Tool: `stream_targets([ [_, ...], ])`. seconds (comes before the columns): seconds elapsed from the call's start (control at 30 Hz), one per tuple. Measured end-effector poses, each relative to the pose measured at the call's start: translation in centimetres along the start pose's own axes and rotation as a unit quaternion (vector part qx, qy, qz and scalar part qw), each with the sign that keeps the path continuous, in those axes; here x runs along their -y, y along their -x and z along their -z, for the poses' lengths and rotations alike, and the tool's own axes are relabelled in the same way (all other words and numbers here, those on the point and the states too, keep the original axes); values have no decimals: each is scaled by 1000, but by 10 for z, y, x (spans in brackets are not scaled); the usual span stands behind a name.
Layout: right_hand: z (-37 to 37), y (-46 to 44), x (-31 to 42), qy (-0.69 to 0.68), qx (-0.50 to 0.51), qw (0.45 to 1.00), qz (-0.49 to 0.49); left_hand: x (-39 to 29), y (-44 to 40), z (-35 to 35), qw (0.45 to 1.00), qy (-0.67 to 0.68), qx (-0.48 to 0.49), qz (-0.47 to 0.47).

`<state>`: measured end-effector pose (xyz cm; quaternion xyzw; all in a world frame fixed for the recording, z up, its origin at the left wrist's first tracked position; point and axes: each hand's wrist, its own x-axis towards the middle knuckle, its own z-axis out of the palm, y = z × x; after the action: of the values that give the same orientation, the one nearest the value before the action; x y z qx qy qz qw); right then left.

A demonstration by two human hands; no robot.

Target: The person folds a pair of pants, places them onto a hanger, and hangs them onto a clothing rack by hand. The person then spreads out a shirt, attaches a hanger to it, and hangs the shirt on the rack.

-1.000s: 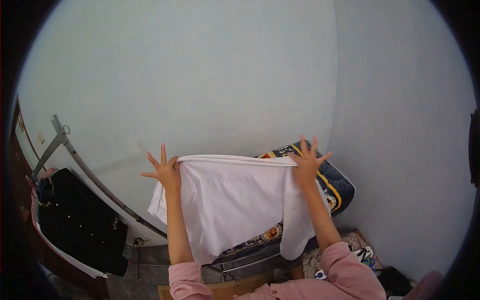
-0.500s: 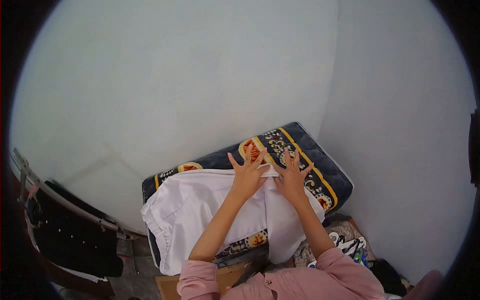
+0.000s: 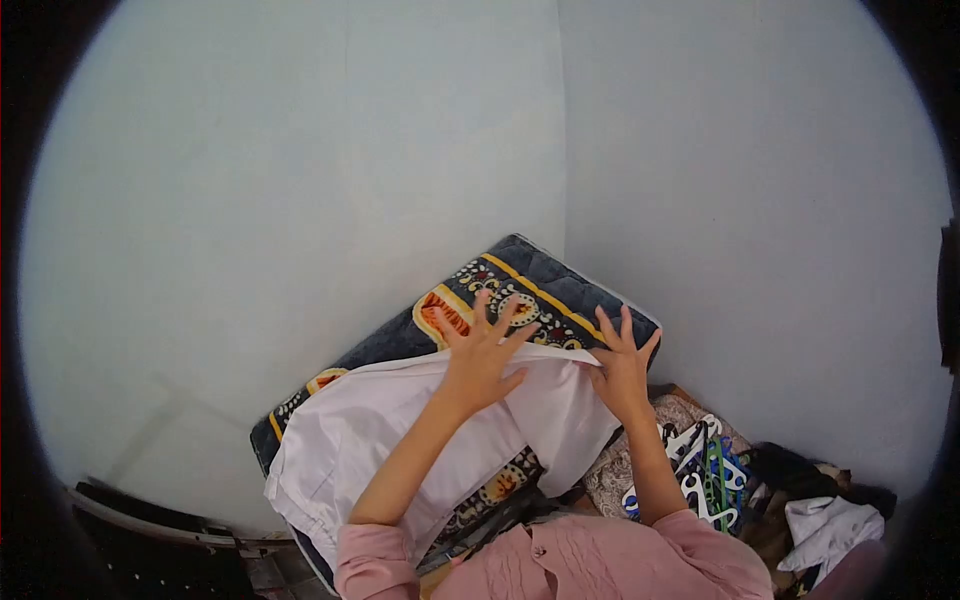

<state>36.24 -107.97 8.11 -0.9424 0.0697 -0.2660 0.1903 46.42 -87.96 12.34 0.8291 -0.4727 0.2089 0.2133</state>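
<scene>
A white garment (image 3: 400, 420), with a gathered edge at its left end, lies spread over a dark patterned padded surface (image 3: 560, 280). My left hand (image 3: 478, 358) rests on the garment's upper part, its fingers spread and reaching past the far edge onto the pattern. At the right end of that edge is my right hand (image 3: 622, 372), fingers apart, with the thumb side touching the cloth. Part of the garment hangs over the near side of the padded surface.
Several plastic hangers (image 3: 708, 470) lie on a brownish patterned cloth (image 3: 615, 475) at the right. Beyond them are dark fabrics and a crumpled white cloth (image 3: 832, 528). Pale walls (image 3: 350, 180) meet in a corner behind. Something black (image 3: 150, 560) stands at lower left.
The view has turned to the right. My right hand has moved along the garment's far edge, away from my left hand, and the hands are farther apart.
</scene>
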Motion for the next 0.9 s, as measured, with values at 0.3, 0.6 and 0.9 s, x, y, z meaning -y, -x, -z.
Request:
stream_targets([
  [0.3, 1, 11, -23, -26, 38, 996, -75, 2, -30, -6, 1000, 20, -4, -6],
  [0.6, 16, -57, -84, 129, -24, 981, -142, 19, -16, -15, 990, -135, -29, 22],
  [0.9, -46, -193, -60, 152, -124, 977, -84, 97, 94, 28, 919, -258, 51, 294],
])
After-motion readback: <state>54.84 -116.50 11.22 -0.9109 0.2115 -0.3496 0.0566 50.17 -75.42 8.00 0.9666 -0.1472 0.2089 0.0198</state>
